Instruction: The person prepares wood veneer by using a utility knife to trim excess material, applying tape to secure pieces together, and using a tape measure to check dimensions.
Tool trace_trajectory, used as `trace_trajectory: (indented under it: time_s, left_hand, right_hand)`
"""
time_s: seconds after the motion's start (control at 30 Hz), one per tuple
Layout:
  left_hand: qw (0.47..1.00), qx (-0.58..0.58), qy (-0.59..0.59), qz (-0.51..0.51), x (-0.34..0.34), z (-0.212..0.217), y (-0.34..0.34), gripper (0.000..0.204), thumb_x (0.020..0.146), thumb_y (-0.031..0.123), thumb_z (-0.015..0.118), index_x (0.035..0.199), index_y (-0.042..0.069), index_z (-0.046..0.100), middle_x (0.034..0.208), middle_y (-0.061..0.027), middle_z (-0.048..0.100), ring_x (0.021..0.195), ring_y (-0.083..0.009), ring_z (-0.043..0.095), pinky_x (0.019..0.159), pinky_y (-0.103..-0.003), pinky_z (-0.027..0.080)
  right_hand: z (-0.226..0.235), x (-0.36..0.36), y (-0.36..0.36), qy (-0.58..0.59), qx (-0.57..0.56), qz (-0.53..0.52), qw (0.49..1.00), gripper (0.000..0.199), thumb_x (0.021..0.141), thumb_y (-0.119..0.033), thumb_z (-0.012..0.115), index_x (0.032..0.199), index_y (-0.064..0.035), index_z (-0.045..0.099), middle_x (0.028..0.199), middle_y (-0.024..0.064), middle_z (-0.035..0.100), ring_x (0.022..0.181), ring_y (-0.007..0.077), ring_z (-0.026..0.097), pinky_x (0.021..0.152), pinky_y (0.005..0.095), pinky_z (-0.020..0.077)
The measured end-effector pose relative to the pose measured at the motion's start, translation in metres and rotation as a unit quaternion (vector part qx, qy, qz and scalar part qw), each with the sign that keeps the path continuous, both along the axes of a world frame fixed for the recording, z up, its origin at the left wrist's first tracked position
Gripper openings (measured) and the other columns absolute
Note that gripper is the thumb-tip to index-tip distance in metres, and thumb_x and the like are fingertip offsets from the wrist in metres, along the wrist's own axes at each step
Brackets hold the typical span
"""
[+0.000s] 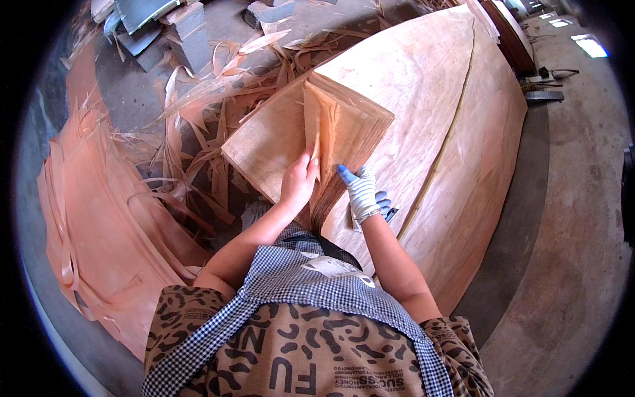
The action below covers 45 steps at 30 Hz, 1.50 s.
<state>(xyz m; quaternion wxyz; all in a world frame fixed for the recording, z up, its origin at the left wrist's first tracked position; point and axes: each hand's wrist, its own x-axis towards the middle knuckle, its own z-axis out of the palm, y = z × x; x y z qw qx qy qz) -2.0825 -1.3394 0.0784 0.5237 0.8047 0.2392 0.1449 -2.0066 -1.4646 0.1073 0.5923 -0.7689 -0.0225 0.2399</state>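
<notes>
My bare left hand pinches the raised edge of a thin wood veneer sheet, thumb on one side and fingers behind. The sheets stand partly fanned: one part of the veneer stack leans to the right, while a flat pale sheet lies to the left. My right hand wears a white striped glove with blue fingertips. One blue fingertip touches the right-hand sheets near their edge; the other fingers are curled. By them shows a small dark object with a flat greyish part, mostly hidden, whose kind I cannot make out.
Under the stack and to its right lies a large pile of broad veneer, with a dark lengthwise line across it. Torn veneer strips litter the floor at left. A layered heap of reddish veneer lies far left, grey blocks beyond.
</notes>
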Motion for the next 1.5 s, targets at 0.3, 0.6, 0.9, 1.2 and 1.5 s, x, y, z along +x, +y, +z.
trace_trajectory:
  time_s: [0.3, 0.6, 0.9, 1.2, 1.5]
  left_hand:
    - [0.982, 0.114, -0.144, -0.053, 0.001, 0.004, 0.004, 0.060, 0.076, -0.005, 0.044, 0.129, 0.024, 0.035, 0.104, -0.0191, 0.053, 0.079, -0.0351, 0.056, 0.063, -0.041, 0.047]
    - [0.996, -0.012, -0.086, 0.023, 0.001, 0.013, 0.002, 0.039, 0.078, 0.008, 0.052, 0.115, 0.008, 0.038, 0.104, -0.0193, 0.053, 0.086, -0.0376, 0.055, 0.072, -0.041, 0.046]
    - [0.995, 0.026, -0.081, 0.047, 0.000, 0.016, 0.001, 0.044, 0.079, 0.008, 0.051, 0.121, 0.006, 0.040, 0.109, -0.0186, 0.053, 0.095, -0.0331, 0.054, 0.080, -0.036, 0.043]
    - [0.994, 0.017, -0.086, 0.068, -0.001, 0.007, 0.007, 0.048, 0.074, 0.025, 0.064, 0.109, -0.004, 0.050, 0.102, -0.0211, 0.056, 0.093, -0.0324, 0.055, 0.079, -0.036, 0.044]
    - [0.973, -0.212, -0.064, 0.065, -0.004, -0.001, 0.011, 0.015, 0.079, 0.010, 0.057, 0.088, -0.001, 0.052, 0.069, -0.0092, 0.057, 0.059, -0.0166, 0.059, 0.047, -0.028, 0.050]
  right_hand:
    - [0.006, 0.001, 0.001, 0.029, -0.015, -0.004, 0.999, 0.036, 0.070, -0.025, 0.070, 0.097, -0.0040, 0.058, 0.082, 0.0029, 0.060, 0.068, 0.0130, 0.047, 0.066, 0.0269, 0.0384]
    - [0.005, 0.002, -0.001, 0.034, 0.024, 0.011, 0.999, 0.037, 0.070, -0.014, 0.070, 0.103, -0.0009, 0.057, 0.090, 0.0041, 0.061, 0.076, 0.0115, 0.054, 0.068, 0.0249, 0.0445]
    - [0.004, -0.001, 0.004, -0.009, -0.025, 0.016, 1.000, 0.033, 0.071, -0.017, 0.070, 0.098, -0.0027, 0.057, 0.080, 0.0012, 0.060, 0.067, 0.0107, 0.050, 0.061, 0.0263, 0.0416]
    - [-0.015, 0.002, 0.006, -0.024, 0.000, 0.036, 0.999, 0.028, 0.072, -0.013, 0.067, 0.095, 0.0006, 0.059, 0.083, 0.0038, 0.061, 0.069, 0.0108, 0.053, 0.063, 0.0249, 0.0442]
    - [-0.015, 0.004, 0.000, 0.007, -0.009, 0.007, 1.000, 0.028, 0.072, -0.012, 0.068, 0.096, -0.0003, 0.058, 0.081, 0.0020, 0.060, 0.069, 0.0100, 0.051, 0.062, 0.0237, 0.0425]
